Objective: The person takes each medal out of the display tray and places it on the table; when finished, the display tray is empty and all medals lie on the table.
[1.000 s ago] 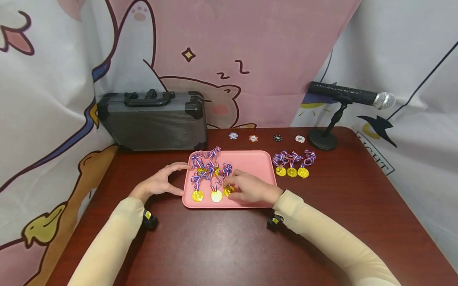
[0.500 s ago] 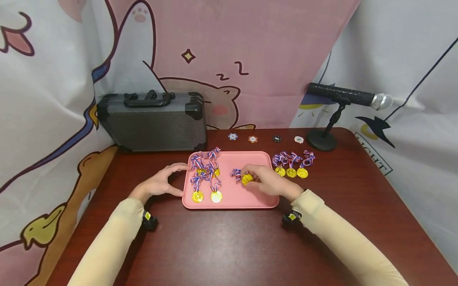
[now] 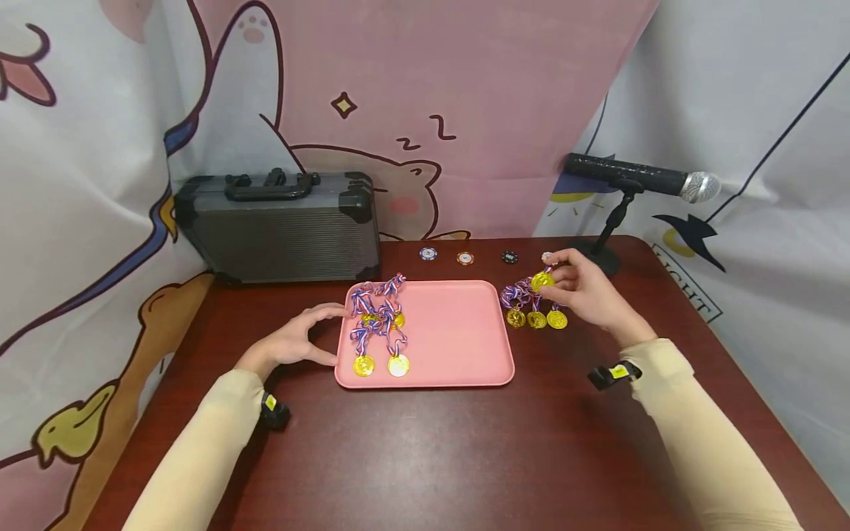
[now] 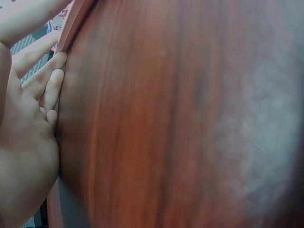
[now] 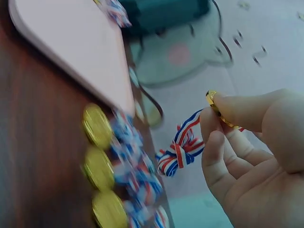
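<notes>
Between the thumb and fingers of my right hand is a gold medal, pinched by its disc. Its knotted red, white and blue ribbon dangles free in the right wrist view. Just below and left of it, three gold medals lie in a row on the table, ribbons bundled behind them. My left hand is spread at the left rim of a pink tray, thumb and fingertips touching the edge. Several medals with ribbons lie on the tray's left half.
At the back left stands a grey hard case. Several poker chips line the table's back edge. A microphone on a small stand is at the back right, behind my right hand. Printed cloth hangs around the table.
My right hand has picked up the medal from the tray's front middle and carried it right, to above the three medals beside the tray. The left hand stays at the tray's rim.
</notes>
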Motion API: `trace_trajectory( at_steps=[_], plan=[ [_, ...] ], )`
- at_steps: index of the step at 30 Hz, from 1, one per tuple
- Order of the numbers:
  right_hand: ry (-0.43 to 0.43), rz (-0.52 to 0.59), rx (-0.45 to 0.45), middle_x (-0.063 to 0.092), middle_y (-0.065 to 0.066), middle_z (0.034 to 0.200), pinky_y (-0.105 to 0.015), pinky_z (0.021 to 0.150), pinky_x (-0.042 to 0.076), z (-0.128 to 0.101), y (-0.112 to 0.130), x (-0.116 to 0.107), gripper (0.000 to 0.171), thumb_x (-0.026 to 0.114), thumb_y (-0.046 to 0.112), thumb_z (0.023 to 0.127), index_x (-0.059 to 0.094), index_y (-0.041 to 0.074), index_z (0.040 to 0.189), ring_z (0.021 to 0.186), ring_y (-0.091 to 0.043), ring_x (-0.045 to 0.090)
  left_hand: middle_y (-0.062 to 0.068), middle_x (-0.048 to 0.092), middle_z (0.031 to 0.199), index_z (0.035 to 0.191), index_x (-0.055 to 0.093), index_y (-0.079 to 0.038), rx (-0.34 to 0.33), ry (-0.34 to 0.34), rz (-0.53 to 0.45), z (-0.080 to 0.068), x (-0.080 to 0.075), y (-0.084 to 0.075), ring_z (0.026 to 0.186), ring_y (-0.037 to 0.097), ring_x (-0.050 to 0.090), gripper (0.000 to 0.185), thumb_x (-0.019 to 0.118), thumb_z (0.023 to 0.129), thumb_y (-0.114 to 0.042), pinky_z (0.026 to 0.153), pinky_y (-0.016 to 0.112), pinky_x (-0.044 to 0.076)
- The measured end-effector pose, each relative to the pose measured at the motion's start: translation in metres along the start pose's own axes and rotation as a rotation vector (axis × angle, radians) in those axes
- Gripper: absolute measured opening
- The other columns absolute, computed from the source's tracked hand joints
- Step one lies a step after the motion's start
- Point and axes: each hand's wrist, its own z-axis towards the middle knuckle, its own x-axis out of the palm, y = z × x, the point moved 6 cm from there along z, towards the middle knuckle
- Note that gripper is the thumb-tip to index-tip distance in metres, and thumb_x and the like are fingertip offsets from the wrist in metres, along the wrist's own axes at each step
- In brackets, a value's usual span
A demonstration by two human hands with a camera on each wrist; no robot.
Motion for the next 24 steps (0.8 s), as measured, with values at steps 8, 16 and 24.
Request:
trace_trajectory(
  at_steps=[8, 16, 24],
  plan=[
    [-0.195, -0.137, 0.168, 0.069, -0.025, 0.113, -0.015, 0.068, 0.055, -0.016, -0.035, -0.061, 0.044, 0.077, 0.006, 0.096, 0.052, -0.001, 0.132, 0.082, 0.003, 0.065, 0.010, 0.046, 0.160, 0.150, 0.057, -0.018, 0.001, 0.003, -0.006, -0.002, 0.000, 0.001, 0.146, 0.035, 0.035, 0.090, 0.098, 0.070, -0.026, 0.119, 0.066, 0.019],
    [-0.192, -0.165, 0.228, 0.069, -0.025, 0.114, -0.015, 0.068, 0.055, -0.034, -0.072, -0.064, 0.043, 0.076, 0.008, 0.097, 0.055, -0.001, 0.135, 0.083, 0.000, 0.065, 0.009, 0.044, 0.161, 0.151, 0.056, -0.019, -0.027, 0.003, -0.006, -0.002, 0.000, 0.001, 0.147, 0.036, 0.032, 0.091, 0.098, 0.071, -0.028, 0.119, 0.069, 0.022],
    [-0.034, -0.166, 0.217, 0.068, -0.025, 0.111, -0.019, 0.070, 0.057, -0.046, -0.093, -0.042, 0.039, 0.076, 0.005, 0.097, 0.059, -0.003, 0.131, 0.085, -0.013, 0.067, 0.010, 0.047, 0.159, 0.150, 0.057, -0.017, 0.000, -0.009, 0.000, -0.002, -0.001, -0.001, 0.147, 0.035, 0.033, 0.091, 0.099, 0.070, -0.026, 0.119, 0.066, 0.022]
  ],
)
